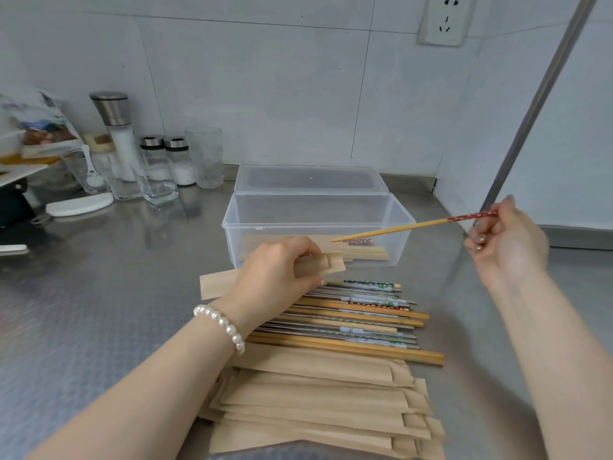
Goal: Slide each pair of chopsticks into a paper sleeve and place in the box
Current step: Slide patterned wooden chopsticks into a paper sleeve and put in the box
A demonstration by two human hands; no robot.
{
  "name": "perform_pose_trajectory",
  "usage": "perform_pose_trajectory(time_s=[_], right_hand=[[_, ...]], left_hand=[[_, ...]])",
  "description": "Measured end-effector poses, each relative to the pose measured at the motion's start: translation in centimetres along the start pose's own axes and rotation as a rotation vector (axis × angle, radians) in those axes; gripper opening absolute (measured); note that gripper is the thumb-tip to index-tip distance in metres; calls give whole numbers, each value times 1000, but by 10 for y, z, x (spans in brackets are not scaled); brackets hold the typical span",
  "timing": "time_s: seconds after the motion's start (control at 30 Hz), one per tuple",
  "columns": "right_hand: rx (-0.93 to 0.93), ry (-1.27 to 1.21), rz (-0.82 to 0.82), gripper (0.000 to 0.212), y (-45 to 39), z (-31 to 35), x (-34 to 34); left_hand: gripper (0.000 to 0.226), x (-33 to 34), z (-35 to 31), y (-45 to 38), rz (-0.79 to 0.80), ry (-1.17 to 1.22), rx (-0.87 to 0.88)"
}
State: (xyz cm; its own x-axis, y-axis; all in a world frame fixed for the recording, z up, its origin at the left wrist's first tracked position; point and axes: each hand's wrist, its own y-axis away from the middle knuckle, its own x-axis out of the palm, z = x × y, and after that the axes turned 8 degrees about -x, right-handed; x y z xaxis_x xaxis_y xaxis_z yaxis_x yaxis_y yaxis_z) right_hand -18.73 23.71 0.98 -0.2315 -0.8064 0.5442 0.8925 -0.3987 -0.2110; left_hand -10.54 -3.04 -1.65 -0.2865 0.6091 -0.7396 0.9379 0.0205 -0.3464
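My left hand (pixel 275 270) grips a brown paper sleeve (pixel 325 265) near its open end, just in front of the clear plastic box (pixel 232 227). My right hand (pixel 507 244) pinches the red patterned end of a wooden chopstick pair (pixel 408 225), whose tips point left over the box toward the sleeve's mouth. Inside the box lie a few sleeved pairs (pixel 361 250). Loose chopsticks (pixel 358 320), wooden and metal, lie in a row on the counter. A stack of empty paper sleeves (pixel 318 403) sits nearest to me.
The box's open lid (pixel 310 179) leans toward the tiled wall. Glass jars, a grinder (pixel 116 134) and tumblers (pixel 204 156) stand at the back left. A metal pole (pixel 537 104) rises on the right. The counter is steel.
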Motion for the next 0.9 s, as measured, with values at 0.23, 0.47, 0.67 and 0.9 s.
perform_pose_trajectory(time_s=[0.23,0.47,0.67,0.9], right_hand=[[-31,37,9,32,-1,-4,-2],[-9,55,114,29,5,-4,1],[273,221,453,28,16,-6,7],[373,468,766,8,30,-8,12]], left_hand=[[32,-1,0,0,-9,8,-22],[32,0,-2,1,10,25,-17],[33,-1,-2,1,-16,65,-1],[34,-2,-4,3,3,62,13]])
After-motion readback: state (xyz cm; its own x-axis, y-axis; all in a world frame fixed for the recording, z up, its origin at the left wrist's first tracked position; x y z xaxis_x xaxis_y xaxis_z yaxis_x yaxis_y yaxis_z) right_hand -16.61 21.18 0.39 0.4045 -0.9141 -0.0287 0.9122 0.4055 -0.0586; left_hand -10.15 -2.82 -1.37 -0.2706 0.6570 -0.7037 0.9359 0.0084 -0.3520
